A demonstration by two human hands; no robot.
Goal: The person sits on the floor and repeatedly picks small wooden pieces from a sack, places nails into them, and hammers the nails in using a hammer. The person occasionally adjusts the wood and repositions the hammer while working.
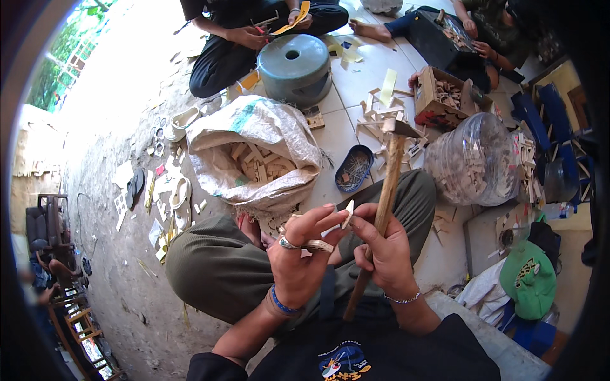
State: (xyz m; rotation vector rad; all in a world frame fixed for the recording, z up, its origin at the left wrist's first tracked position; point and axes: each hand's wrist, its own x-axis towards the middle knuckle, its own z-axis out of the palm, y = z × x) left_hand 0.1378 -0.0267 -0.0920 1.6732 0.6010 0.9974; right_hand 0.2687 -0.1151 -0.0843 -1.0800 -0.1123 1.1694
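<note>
Two hands: the small pale wooden piece [347, 214] was held up between the left hand [295, 254] and the right hand [384, 247], above the green trousers [216, 273]; it was pinched at the meeting fingertips.
Left hand grip: a flat wooden piece [318, 246] was also held, lower down, beneath the bent fingers.
Right hand grip: the hammer [387, 190] was held by the curled lower fingers, head upward, while thumb and forefinger were left to the small piece.
Fingertip handling: a light pinch near the edges was judged best, so that the thin wood would be neither snapped nor dropped, and its faces would be left in sight for lining up.
Hammer carrying: a steady handle seemed called for, as a tilting head could have jogged the pinch.
Blue oval tray [349, 188]: nail-like pins [356, 170] were held in it, within easy reach.
Hidden: the left thumb's contact was masked by the fingers, and the right palm by the handle; whether any pin was set in the small piece could not be told.
Cut off: the nearest co-worker [251, 38] was cropped by the upper edge.
Hard to make out: the depth of wooden pieces [270, 168] inside the woven sack [286, 127] could not be judged.
</note>
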